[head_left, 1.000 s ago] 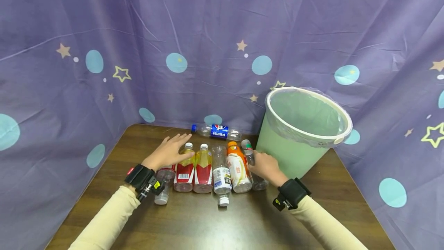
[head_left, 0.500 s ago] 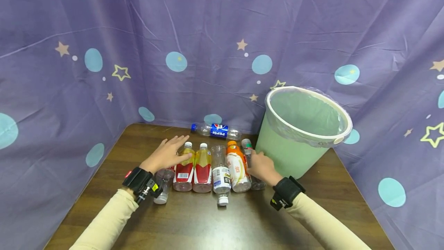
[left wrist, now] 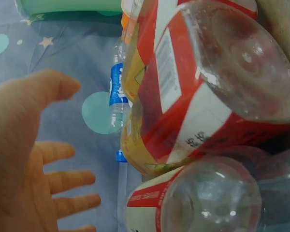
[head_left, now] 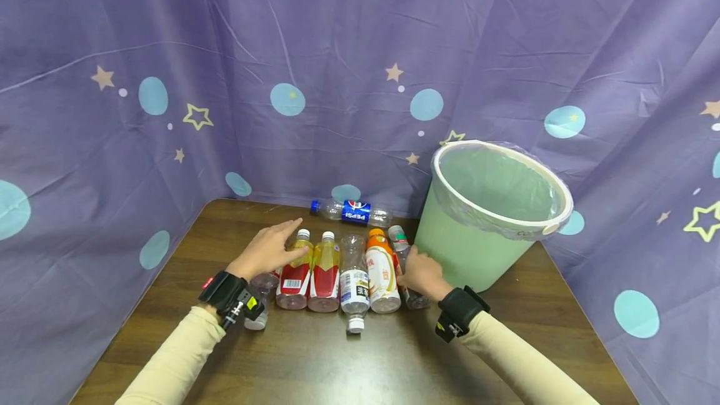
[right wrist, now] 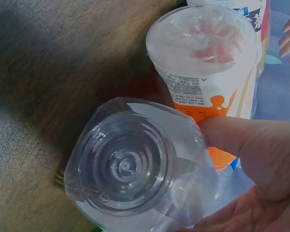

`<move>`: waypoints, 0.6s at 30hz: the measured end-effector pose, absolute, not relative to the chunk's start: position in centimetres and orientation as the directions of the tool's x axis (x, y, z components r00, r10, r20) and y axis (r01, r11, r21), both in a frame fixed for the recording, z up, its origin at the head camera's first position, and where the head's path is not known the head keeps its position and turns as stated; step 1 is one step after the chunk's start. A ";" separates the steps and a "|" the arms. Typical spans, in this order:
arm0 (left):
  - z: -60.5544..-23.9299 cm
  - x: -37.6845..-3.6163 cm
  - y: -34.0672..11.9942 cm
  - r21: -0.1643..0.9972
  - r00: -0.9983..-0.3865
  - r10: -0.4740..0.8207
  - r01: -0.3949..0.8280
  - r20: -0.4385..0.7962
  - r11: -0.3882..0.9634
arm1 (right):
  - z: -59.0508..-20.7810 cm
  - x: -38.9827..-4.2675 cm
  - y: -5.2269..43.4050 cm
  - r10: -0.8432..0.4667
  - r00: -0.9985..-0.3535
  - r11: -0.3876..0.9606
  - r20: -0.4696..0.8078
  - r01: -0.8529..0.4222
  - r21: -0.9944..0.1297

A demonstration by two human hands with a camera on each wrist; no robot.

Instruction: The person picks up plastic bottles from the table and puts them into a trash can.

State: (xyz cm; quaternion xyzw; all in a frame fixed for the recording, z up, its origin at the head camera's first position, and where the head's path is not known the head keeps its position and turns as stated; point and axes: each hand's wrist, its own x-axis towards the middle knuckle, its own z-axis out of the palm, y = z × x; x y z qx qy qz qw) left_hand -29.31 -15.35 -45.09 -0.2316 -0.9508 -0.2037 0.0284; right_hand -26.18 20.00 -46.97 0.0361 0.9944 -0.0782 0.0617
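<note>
Several plastic bottles lie side by side in the head view. My right hand [head_left: 422, 274] grips the rightmost clear bottle [head_left: 399, 243]. In the right wrist view my thumb lies along this bottle's side, by the orange-and-white bottle [right wrist: 203, 53], and the other fingers are partly hidden behind it. My left hand [head_left: 269, 252] is spread beside the red-and-yellow bottle [head_left: 295, 277], touching or just above it. Another red-and-yellow bottle [head_left: 324, 277] and a clear white-labelled bottle [head_left: 355, 289] lie between. A red-labelled clear bottle [left wrist: 208, 198] is partly hidden under my left wrist.
A Pepsi bottle [head_left: 355, 212] lies crosswise behind the row, near the purple curtain [head_left: 349, 142]. At the back right stands a green bin [head_left: 467, 242] with a clear liner over its white rim. All rest on a brown wooden table [head_left: 360, 374].
The row of bottles has shifted slightly left, and my right hand has moved left with the rightmost bottle. My left hand has drifted a little left, its fingers still spread.
</note>
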 end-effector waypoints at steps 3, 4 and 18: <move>-45.3 -29.4 -15.8 0.354 -0.913 0.385 0.407 0.134 0.842 | -47.2 -26.3 20.0 0.071 -0.988 0.984 -0.135 0.092 -0.155; -45.4 -29.4 -16.0 0.346 -0.919 0.371 0.393 0.132 0.852 | -47.3 -26.3 20.0 0.072 -0.987 0.983 -0.140 0.094 -0.156; -47.1 -29.5 -18.5 0.321 -0.954 0.291 0.299 0.073 0.899 | -48.3 -25.9 20.6 0.062 -0.987 0.967 -0.149 0.096 -0.235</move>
